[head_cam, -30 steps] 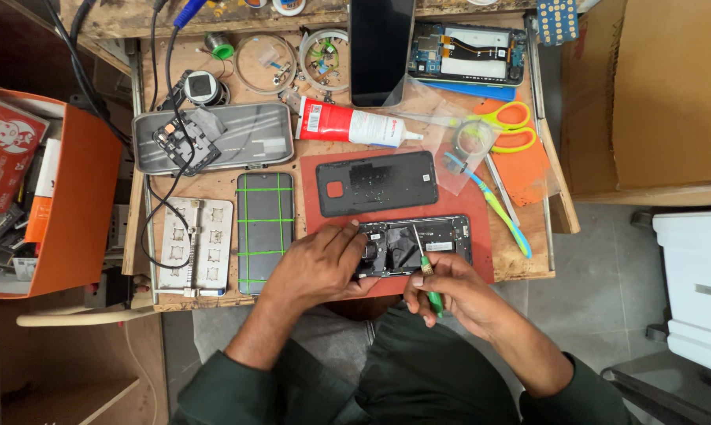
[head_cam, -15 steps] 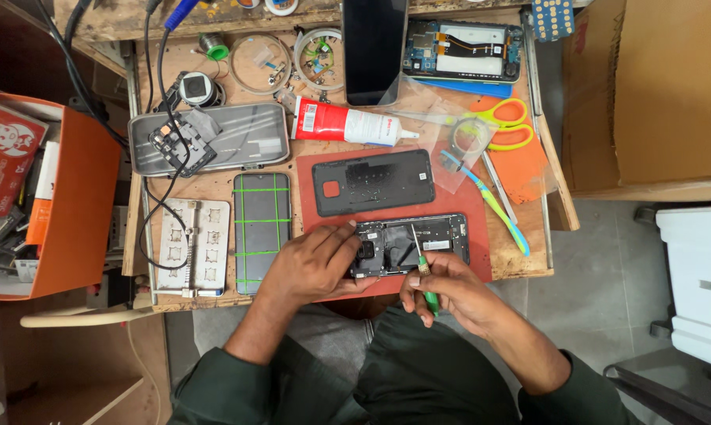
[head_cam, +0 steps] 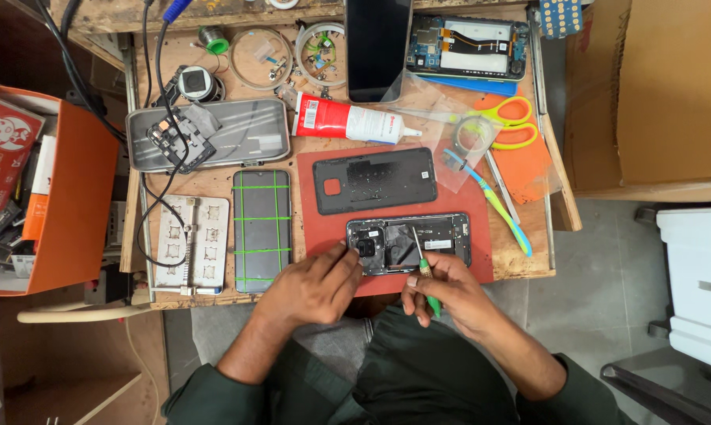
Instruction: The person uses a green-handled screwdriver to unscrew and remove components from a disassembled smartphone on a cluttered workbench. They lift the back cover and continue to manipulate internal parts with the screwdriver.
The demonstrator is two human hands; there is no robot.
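The opened phone (head_cam: 409,244), its back removed and its insides exposed, lies on the red work mat (head_cam: 316,169) near the front edge of the wooden bench (head_cam: 214,182), and everything else is best placed from it. The left hand (head_cam: 312,287) rests at the phone's left end, fingers curled down and pressing on the corner by the camera module to steady it. The right hand (head_cam: 446,295) sits just in front of the phone, fingers pinched narrow around a green-handled screwdriver (head_cam: 425,271) whose tip stands on the phone's middle. The likeliest trouble, as I judge it, is the tip slipping off its screw and scoring the board or a flex cable, since the shaft is tilted rather than upright; a loosened screw could also roll off the mat's front edge, which lies right beside the phone, and drop to the floor. The phone's near long side is close to the bench edge, so a push toward the person could slide it off. Just behind the phone lies the detached black back cover (head_cam: 375,181), nearly touching, leaving little room to shift rearward. To the phone's right a toothbrush (head_cam: 497,206) lies near, with scissors (head_cam: 503,122) farther back; to its left a phone with green grid lines (head_cam: 262,230) lies just beside the mat. Behind the cover a red-and-white glue tube (head_cam: 348,122) lies across. Free room is mostly at the front, over the lap.
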